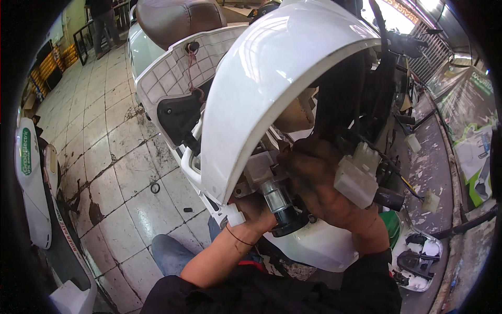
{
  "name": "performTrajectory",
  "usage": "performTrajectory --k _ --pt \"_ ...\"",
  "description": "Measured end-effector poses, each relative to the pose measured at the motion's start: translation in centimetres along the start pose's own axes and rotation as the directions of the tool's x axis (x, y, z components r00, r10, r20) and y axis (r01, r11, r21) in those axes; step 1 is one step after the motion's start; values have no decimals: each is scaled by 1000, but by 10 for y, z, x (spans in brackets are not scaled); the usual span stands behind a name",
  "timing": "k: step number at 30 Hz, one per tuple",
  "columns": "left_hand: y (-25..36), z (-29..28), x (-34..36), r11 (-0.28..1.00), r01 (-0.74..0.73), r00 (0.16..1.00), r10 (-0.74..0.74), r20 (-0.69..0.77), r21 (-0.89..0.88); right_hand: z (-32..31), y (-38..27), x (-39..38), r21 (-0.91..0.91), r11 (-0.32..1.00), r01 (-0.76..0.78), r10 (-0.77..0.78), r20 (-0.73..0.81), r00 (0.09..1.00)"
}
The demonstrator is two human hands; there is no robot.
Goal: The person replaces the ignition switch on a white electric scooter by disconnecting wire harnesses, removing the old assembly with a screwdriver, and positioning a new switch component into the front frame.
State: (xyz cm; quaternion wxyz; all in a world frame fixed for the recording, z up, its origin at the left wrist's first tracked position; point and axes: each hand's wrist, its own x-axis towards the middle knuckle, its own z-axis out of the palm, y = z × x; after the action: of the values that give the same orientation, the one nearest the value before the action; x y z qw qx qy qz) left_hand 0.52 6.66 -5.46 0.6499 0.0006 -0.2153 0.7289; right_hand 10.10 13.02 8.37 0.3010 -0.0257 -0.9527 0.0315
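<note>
Both hands reach into the opened front of a white scooter, under its curved white panel (256, 68). My left hand (254, 210) is behind a metal cylinder with a black round end (277, 201), which looks like an ignition lock; its fingers are hidden. My right hand (319, 183), darkened with grime, is bent beside the lock with curled fingers. Whatever its fingertips grip is out of sight. A translucent white connector block (357, 183) hangs at the right wrist. Near the left wrist is a small white plastic plug (235, 215).
A brown scooter seat (180, 21) is at the back. At far left stands a loose white body panel (32, 183). A black ring (155, 188) lies on the tiled floor (120, 220). Right of me, a white part with black fittings (418, 260) and wires with a connector (430, 201) lie low.
</note>
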Motion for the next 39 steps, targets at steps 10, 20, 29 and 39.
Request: performTrajectory --k 10,20,29,39 --pt "1 13 -5 991 -73 997 69 39 113 -2 5 -13 -11 1000 1 0 84 996" --pt "-1 34 -4 982 -67 986 91 -138 174 3 11 -24 -2 1000 -3 4 120 993" --pt "2 23 -2 986 -90 996 92 -6 140 -6 13 -22 -82 981 177 -164 138 977" --pt "6 20 7 945 -172 982 188 -33 278 2 20 -41 -603 639 478 -267 409 873"
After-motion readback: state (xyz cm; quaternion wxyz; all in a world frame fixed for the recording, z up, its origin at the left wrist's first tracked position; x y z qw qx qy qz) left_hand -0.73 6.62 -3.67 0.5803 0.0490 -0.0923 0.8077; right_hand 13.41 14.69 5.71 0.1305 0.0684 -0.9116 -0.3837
